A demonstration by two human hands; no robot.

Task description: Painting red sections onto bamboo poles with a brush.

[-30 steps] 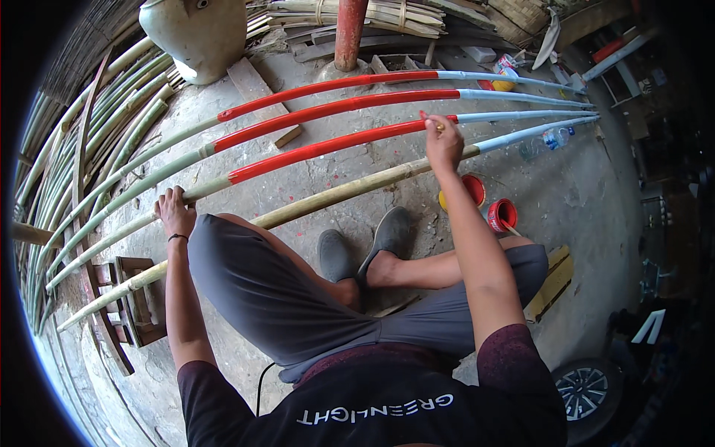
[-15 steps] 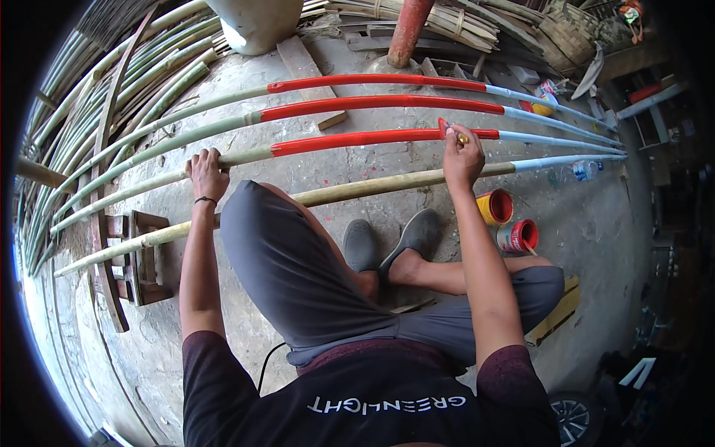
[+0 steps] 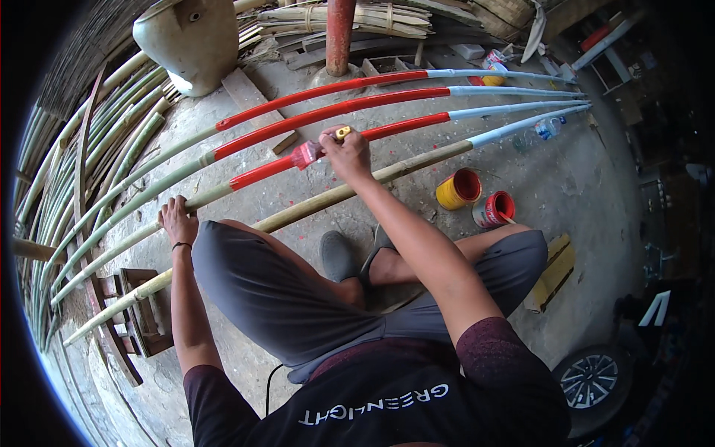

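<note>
Closed around the bare stretch of a bamboo pole (image 3: 387, 128) is my left hand (image 3: 179, 219); this pole is the third one out from me, painted red in the middle and light blue at its right end. My right hand (image 3: 348, 153) grips a paintbrush (image 3: 307, 154) with a yellow handle end, its red-smeared head touching the pole's red part. Beyond lie two more poles with red and blue sections, a nearer one (image 3: 350, 112) and a farther one (image 3: 328, 89). The pole closest to my knees (image 3: 313, 205) is bare bamboo with a blue right end.
A yellow paint can (image 3: 456, 189) and a red-and-white can (image 3: 494, 210) with a stick in it stand right of my feet. Wooden stools (image 3: 149, 313) are at left. Stacked bamboo (image 3: 112, 141), a red post (image 3: 339, 37) and a pale pot (image 3: 186, 45) lie beyond.
My right hand has swept the brush leftward along the red section, from near the blue end toward the middle. My left hand keeps its hold. The whole view has shifted and tilted.
</note>
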